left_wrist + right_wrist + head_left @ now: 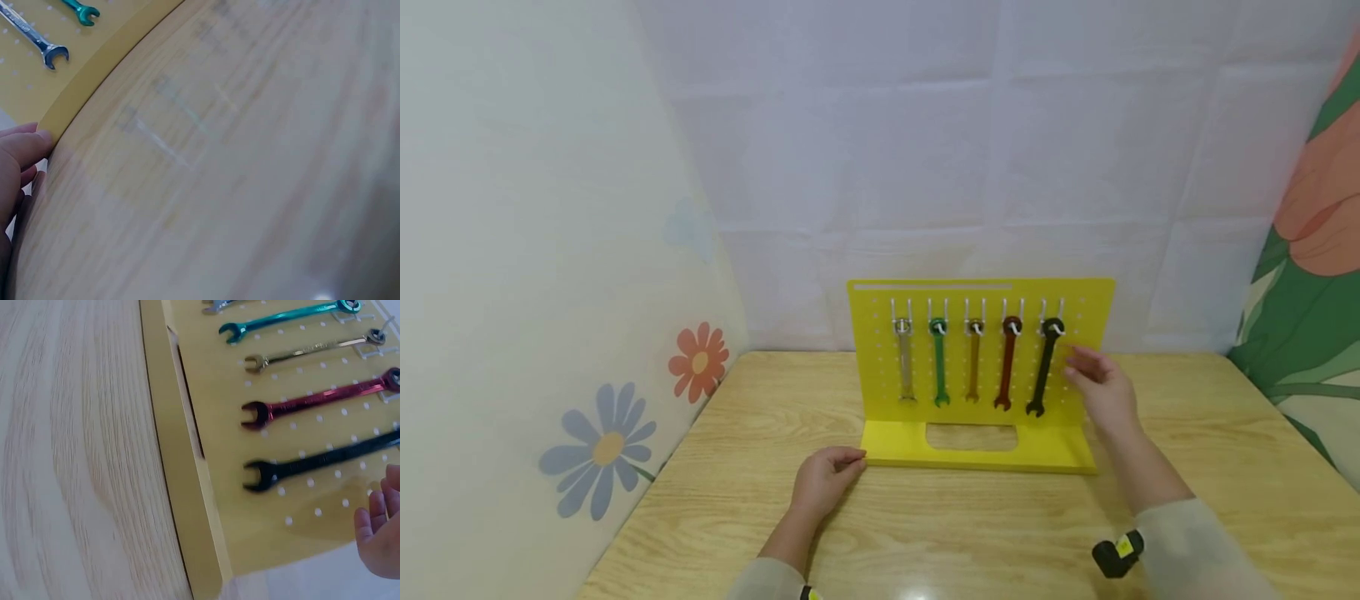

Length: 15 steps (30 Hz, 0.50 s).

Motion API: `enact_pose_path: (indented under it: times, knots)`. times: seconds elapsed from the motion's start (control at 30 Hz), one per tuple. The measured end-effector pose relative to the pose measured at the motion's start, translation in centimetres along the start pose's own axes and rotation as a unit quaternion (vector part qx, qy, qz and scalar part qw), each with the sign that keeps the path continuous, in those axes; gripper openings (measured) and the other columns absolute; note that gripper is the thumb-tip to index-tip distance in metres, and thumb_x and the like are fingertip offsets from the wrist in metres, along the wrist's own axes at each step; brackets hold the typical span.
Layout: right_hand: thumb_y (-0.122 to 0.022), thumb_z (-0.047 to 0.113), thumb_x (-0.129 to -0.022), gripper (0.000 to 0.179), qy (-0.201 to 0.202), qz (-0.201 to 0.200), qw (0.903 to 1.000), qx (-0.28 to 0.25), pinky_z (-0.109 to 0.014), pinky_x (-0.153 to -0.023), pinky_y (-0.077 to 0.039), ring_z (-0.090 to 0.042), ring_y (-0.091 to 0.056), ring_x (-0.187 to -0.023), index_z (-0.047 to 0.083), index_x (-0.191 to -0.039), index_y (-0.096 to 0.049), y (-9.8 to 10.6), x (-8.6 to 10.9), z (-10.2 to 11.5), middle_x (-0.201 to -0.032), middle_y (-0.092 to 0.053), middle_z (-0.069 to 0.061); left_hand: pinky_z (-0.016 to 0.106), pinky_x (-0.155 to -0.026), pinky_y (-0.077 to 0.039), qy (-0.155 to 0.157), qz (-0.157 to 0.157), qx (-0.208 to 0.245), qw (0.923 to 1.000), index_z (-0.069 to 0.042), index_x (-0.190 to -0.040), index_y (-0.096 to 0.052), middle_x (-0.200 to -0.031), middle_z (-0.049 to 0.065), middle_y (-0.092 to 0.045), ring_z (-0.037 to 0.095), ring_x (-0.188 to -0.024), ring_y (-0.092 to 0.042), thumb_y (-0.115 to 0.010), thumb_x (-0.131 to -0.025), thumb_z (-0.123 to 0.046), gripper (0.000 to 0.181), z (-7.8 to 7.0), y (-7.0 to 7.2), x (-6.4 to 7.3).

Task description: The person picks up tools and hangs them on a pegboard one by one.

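A yellow pegboard stand holds several combination wrenches on white hooks. From left to right hang a silver wrench, a green wrench, a gold wrench, a red wrench and a black wrench. My left hand touches the left front corner of the stand's base with its fingertips. Just right of the black wrench is my right hand, fingers loosely bent and holding nothing. In the right wrist view, its fingers lie apart from the black wrench.
The stand rests on a light wood-grain table. A white cloth hangs behind it. Flower-patterned walls flank the table, with a blue flower on the left. The base has a long cut-out opening.
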State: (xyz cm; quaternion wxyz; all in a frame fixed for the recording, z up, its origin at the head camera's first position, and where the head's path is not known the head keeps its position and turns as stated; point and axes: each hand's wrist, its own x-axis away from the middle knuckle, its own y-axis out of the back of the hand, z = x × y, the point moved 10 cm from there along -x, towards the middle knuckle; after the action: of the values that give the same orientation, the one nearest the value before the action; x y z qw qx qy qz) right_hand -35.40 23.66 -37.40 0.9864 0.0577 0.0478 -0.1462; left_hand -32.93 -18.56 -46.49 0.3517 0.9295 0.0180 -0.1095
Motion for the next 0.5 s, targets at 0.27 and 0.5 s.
enact_pose_path:
  times: [0.27, 0.5]
  knots:
    - [-0.053, 0.014, -0.101, 0.041, 0.006, -0.048, 0.9934, 0.104, 0.002, -0.077, -0.04, 0.02, -0.047, -0.085, 0.001, -0.14, -0.048, 5.1, 0.1, -1.4, -0.089, -0.052, 0.035, 0.042, -0.09, -0.056, 0.02, -0.009, 0.015, 0.9996, -0.011, -0.1, -0.078, -0.103, 0.006, -0.076, 0.026, -0.101, -0.069, -0.07, -0.091, -0.021, 0.016, 0.8, 0.4, -0.1]
    - [-0.041, 0.029, -0.105, 0.051, 0.022, -0.004, 0.9648, 0.262, -0.041, -0.095, -0.049, -0.039, -0.049, -0.122, -0.004, -0.144, -0.04, 8.2, 0.2, -3.7, -0.141, -0.044, -0.032, 0.051, -0.106, -0.046, 0.042, 0.014, -0.026, 0.9987, -0.005, -0.121, -0.069, -0.125, 0.015, -0.068, 0.037, -0.123, -0.059, -0.05, -0.103, -0.026, 0.034, 1.4, 2.0, -0.6]
